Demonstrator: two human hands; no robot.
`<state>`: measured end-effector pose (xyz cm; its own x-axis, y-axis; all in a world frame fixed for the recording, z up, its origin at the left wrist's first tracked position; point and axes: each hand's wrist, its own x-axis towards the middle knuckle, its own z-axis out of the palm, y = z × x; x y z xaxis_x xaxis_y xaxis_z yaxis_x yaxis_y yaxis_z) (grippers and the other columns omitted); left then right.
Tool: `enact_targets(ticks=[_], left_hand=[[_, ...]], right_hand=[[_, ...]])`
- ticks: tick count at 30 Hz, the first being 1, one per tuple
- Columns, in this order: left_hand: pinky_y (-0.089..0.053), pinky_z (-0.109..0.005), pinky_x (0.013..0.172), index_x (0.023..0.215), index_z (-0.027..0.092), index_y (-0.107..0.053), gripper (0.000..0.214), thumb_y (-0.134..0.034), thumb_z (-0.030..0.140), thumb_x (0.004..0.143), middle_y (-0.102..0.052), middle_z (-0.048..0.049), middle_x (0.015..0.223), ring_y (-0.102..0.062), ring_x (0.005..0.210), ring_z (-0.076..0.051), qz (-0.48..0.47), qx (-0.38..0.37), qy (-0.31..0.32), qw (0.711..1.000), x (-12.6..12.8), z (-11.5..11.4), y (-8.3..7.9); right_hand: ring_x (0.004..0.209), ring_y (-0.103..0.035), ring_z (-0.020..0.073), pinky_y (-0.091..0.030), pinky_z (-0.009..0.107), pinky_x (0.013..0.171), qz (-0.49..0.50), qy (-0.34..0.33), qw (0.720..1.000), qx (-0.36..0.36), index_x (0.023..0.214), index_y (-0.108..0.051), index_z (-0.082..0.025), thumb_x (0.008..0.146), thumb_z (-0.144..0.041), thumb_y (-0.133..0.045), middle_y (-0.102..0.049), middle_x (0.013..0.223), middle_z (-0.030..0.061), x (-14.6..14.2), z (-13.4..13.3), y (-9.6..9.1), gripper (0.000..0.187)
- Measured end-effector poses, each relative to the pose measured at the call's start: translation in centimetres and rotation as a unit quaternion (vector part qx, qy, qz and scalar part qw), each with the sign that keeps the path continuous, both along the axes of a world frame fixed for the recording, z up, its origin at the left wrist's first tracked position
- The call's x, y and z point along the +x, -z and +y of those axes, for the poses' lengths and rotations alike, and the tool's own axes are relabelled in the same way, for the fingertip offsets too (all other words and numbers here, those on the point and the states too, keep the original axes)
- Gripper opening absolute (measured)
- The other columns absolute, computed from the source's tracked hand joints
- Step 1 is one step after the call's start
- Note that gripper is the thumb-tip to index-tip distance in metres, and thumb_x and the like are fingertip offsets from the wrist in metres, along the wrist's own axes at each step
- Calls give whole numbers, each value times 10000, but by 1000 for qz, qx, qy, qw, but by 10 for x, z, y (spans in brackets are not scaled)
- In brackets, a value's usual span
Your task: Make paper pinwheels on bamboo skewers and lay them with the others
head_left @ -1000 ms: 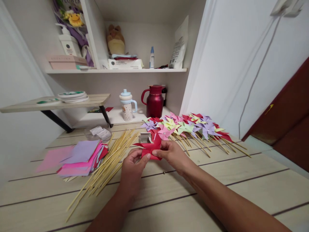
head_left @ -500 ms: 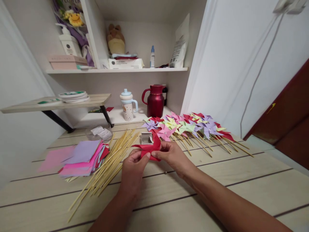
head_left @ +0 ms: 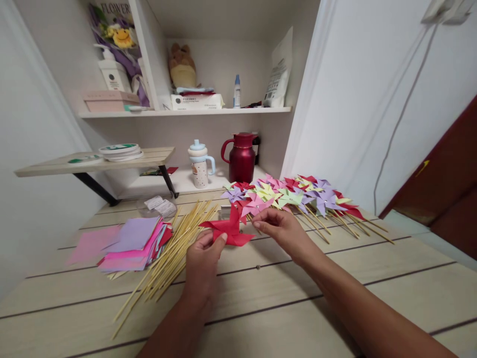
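A red paper pinwheel (head_left: 230,229), its points folded and without a stick, is pinched at its left side by my left hand (head_left: 204,253). To its right, apart from the paper, my right hand (head_left: 281,228) has its thumb and forefinger drawn together; anything between them is too small to make out. A small metal piece (head_left: 241,231) shows at the pinwheel's right inner edge. Another small metal piece (head_left: 258,267) lies on the table in front of my hands. Behind the red paper stands a small white box (head_left: 225,211), mostly hidden.
Thin wooden sticks (head_left: 175,248) lie left of my hands, beside a stack of coloured paper squares (head_left: 132,236). Finished pinwheels on sticks (head_left: 292,196) are heaped at the back right. A red jug (head_left: 241,159) and a cup (head_left: 200,166) stand behind on the cabinet floor.
My right hand has let go of the red pinwheel and moved a little to the right. My left hand still holds the paper, which now shows more fully.
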<state>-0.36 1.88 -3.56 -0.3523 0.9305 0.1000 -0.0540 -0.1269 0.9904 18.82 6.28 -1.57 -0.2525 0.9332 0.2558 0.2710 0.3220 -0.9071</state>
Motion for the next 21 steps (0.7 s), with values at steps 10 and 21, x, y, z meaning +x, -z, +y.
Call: enact_targets(ticks=[10,21], left_hand=[[-393,-232,631,634,184,-696,171,-761,342,630,-587,27,711,-491,671,-132,-14,-12,-39,999,-1,2,1],[-355,-229,615,512,188,-557,287,-744,343,666,-493,42,629,-419,633,-121,-1,-10,-27,1000,1,-1,2]], right_hand=[[593,-541,116,-375,217,559,-216,-161,959,-85,703,-725,-171,665,-86,-640,-673,638,-20,19,0,8,126],[664,-615,136,-413,211,575,-245,-169,950,-96,762,-716,-181,670,-147,-713,-703,704,-9,16,-2,10,98]])
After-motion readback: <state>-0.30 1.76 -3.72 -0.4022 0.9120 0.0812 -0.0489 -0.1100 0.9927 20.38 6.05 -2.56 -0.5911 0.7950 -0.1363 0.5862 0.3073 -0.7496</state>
